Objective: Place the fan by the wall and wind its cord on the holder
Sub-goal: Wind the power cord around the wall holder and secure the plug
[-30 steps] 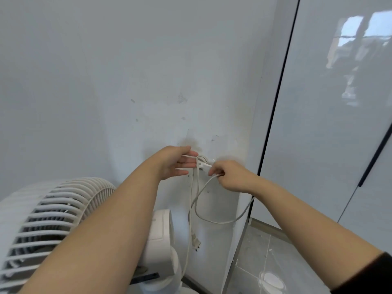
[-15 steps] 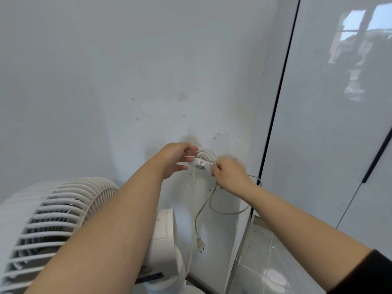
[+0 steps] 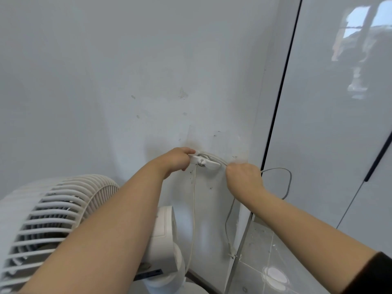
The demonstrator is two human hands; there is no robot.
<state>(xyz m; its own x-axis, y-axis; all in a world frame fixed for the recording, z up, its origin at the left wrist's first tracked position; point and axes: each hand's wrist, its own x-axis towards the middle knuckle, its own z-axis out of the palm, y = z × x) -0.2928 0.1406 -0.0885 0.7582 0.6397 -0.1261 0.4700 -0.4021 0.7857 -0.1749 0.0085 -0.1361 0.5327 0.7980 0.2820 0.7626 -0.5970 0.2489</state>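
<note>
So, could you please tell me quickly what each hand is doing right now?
Left hand: grips the left arm of the white plastic wall-mounted cord holder.
Right hand: grips the thin off-white power cord.

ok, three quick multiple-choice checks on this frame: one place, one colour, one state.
1. The fan sits where relative to the holder? A) below-left B) above C) right
2. The fan's colour? A) black B) white C) blue
3. The plug is: A) in a socket B) resting on the fan C) hanging free
Key: 1 A, it stands lower left of the holder; 2 B, all pale plastic; 3 C, it dangles by the wall below the cord that the right hand grips.
</note>
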